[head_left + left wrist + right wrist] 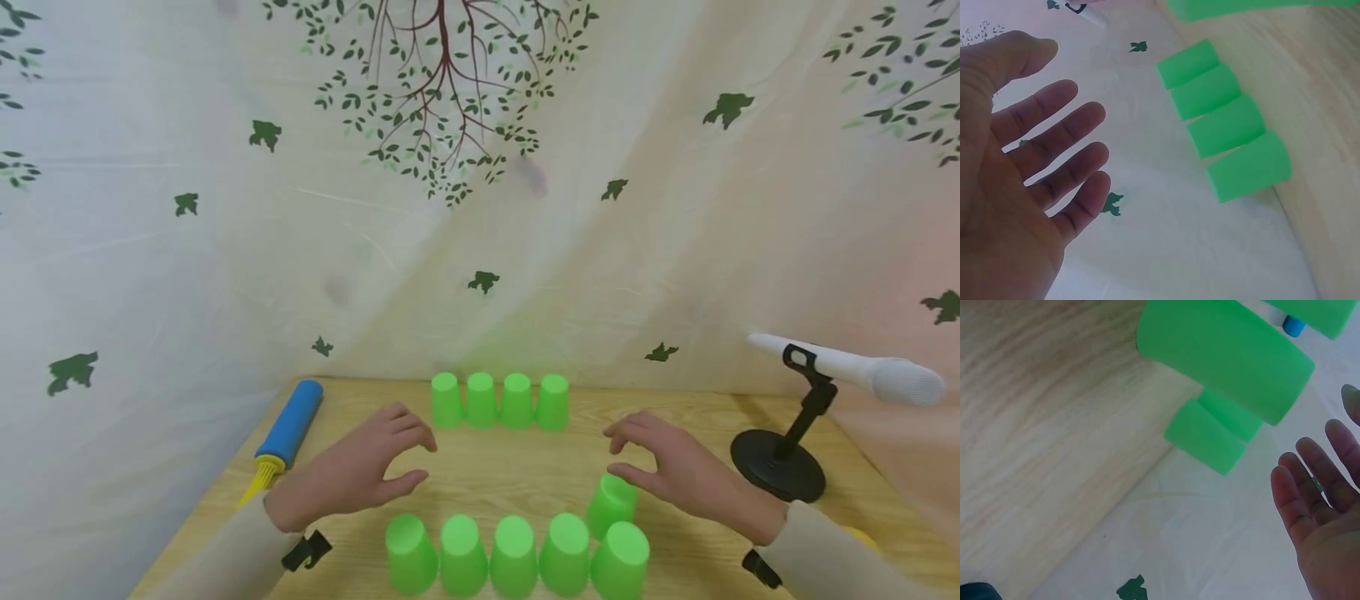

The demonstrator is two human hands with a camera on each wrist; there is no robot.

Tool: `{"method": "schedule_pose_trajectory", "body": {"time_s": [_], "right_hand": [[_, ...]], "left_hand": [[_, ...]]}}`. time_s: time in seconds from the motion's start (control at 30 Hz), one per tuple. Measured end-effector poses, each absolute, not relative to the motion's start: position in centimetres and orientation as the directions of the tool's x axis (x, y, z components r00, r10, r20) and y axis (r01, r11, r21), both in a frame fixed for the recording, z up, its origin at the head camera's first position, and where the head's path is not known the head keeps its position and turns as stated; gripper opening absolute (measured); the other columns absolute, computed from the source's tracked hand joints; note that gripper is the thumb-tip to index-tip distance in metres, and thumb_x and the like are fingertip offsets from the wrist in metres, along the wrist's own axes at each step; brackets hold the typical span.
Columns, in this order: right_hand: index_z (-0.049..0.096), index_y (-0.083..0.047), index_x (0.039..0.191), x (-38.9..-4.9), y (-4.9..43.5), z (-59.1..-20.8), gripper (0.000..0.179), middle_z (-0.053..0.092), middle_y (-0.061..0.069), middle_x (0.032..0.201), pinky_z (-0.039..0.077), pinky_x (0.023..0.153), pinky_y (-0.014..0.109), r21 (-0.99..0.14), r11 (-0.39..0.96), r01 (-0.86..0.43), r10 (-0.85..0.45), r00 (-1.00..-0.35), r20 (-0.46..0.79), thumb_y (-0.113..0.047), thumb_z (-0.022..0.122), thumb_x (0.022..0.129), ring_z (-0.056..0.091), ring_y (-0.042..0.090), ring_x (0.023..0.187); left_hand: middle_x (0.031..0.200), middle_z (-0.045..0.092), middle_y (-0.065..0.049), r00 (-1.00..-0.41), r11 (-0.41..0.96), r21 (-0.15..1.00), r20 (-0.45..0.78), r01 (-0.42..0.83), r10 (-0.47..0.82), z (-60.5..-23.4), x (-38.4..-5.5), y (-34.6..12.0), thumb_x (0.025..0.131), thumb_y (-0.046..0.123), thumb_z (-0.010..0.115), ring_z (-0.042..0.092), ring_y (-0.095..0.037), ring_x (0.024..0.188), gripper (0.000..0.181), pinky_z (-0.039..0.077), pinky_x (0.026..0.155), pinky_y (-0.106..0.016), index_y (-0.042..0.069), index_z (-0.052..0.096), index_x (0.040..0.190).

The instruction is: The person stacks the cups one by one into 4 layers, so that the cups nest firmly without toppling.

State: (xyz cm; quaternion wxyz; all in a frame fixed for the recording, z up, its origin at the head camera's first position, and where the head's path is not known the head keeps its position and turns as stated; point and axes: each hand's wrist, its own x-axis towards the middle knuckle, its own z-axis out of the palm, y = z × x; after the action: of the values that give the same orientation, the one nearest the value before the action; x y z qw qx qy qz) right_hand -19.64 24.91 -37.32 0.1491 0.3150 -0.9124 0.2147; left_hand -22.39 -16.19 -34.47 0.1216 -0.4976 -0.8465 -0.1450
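Observation:
My left hand hovers over the left of the table, its fingers relaxed and bent slightly inward; the left wrist view shows its palm bare. Across from it, my right hand is held the same loose way, holding nothing. Just below the right thumb stands a single upside-down green cup, overlapped by the thumb tip in the head view. Several more green cups form a row along the front, the rightmost one partly covering that single cup. A second row of green cups stands at the back, between the hands.
A blue hand pump with a yellow end lies at the left table edge, partly behind the left arm. At the right, a white microphone sits on a black stand. A printed cloth hangs behind the wooden table.

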Motion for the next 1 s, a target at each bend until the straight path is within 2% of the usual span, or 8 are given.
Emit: {"method": "schedule_pose_trajectory", "body": {"time_s": [0.1,0.2,0.4,0.53,0.77,1.0], "right_hand": [[0.059,-0.030,0.093,-18.5,25.0,-38.3,0.015,0.057,-0.011,0.111,0.051,0.076,0.035,-0.316,0.691,-0.650,-0.522,-0.751,0.404,-0.032,0.071,0.085,0.058,0.013,0.099],[0.060,-0.030,0.094,-17.8,25.3,-39.1,0.016,0.057,-0.013,0.112,0.052,0.076,0.033,-0.335,0.688,-0.643,-0.515,-0.759,0.399,-0.033,0.071,0.084,0.058,0.010,0.098],[0.059,-0.031,0.093,-17.6,25.9,-39.9,0.017,0.058,-0.011,0.110,0.052,0.072,0.033,-0.350,0.693,-0.630,-0.498,-0.769,0.400,-0.031,0.073,0.083,0.059,0.008,0.093],[0.060,-0.031,0.093,-17.8,26.0,-40.2,0.016,0.060,-0.007,0.109,0.052,0.072,0.032,-0.366,0.684,-0.631,-0.504,-0.772,0.388,-0.032,0.072,0.083,0.059,0.009,0.093],[0.062,-0.031,0.094,-17.7,26.2,-40.3,0.013,0.060,-0.008,0.108,0.052,0.072,0.031,-0.389,0.682,-0.619,-0.507,-0.784,0.359,-0.035,0.069,0.085,0.059,0.009,0.093],[0.061,-0.028,0.099,-17.9,26.3,-39.7,0.019,0.060,-0.010,0.105,0.051,0.071,0.031,-0.428,0.662,-0.615,-0.541,-0.788,0.295,-0.039,0.068,0.085,0.058,0.008,0.092]], "left_hand": [[0.107,0.054,0.013,-0.461,0.440,0.144,0.358,0.887,0.812,-35.1,-21.1,-17.2,0.093,0.033,0.060,0.046,-0.008,0.097,0.018,0.044,0.081,-0.030,0.021,0.058,0.106],[0.107,0.054,0.014,-0.454,0.418,0.177,0.357,0.891,0.816,-35.9,-20.1,-18.0,0.091,0.031,0.064,0.047,-0.007,0.096,0.019,0.045,0.080,-0.028,0.022,0.058,0.106],[0.108,0.054,0.016,-0.512,0.446,0.266,0.291,0.855,0.808,-37.9,-19.4,-18.8,0.085,0.029,0.072,0.046,-0.005,0.098,0.026,0.046,0.081,-0.028,0.024,0.058,0.106],[0.107,0.054,0.017,-0.524,0.453,0.280,0.285,0.846,0.803,-38.7,-19.2,-19.1,0.084,0.029,0.073,0.045,-0.005,0.096,0.026,0.045,0.081,-0.027,0.023,0.059,0.105],[0.107,0.054,0.017,-0.517,0.437,0.299,0.288,0.848,0.806,-39.0,-18.9,-19.3,0.087,0.030,0.070,0.046,-0.005,0.095,0.023,0.045,0.080,-0.027,0.023,0.059,0.105],[0.106,0.054,0.016,-0.477,0.382,0.321,0.307,0.867,0.823,-39.2,-18.9,-19.1,0.085,0.028,0.072,0.047,-0.005,0.095,0.025,0.046,0.079,-0.025,0.024,0.057,0.106]]}}
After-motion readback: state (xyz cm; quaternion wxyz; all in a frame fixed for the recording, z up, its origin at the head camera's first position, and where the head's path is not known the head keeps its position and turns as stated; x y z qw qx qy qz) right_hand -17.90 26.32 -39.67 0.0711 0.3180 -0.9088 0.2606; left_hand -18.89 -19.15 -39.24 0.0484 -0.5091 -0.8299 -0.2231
